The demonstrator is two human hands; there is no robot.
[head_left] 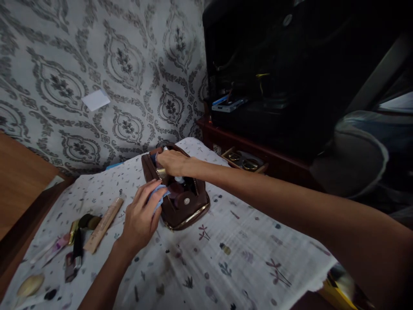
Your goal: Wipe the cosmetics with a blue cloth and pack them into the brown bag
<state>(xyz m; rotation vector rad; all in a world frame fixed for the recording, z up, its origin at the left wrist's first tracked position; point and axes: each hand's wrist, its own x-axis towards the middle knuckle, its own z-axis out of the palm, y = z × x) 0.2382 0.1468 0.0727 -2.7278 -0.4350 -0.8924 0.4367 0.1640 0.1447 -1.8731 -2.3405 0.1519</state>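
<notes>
A brown makeup bag [174, 218] with a gold zip and a round snap lies unzipped on the patterned white cloth [238, 254]. My right hand [174, 162] reaches into its far part. The fingertips are down among the contents, so whatever they touch is hidden. At the bag's left side my left hand [142, 213] is closed on a crumpled light blue cloth [158, 194], close to the zip edge. Several small items sit inside the bag, too dark to name.
On the left of the cloth lie a beige tube [105, 226], a makeup brush [85, 221], a pinkish tube [58, 244] and a pale oval sponge [30, 285]. Glasses [250, 164] rest in a small tray beyond the bag. A large black television [274, 64] stands at the right.
</notes>
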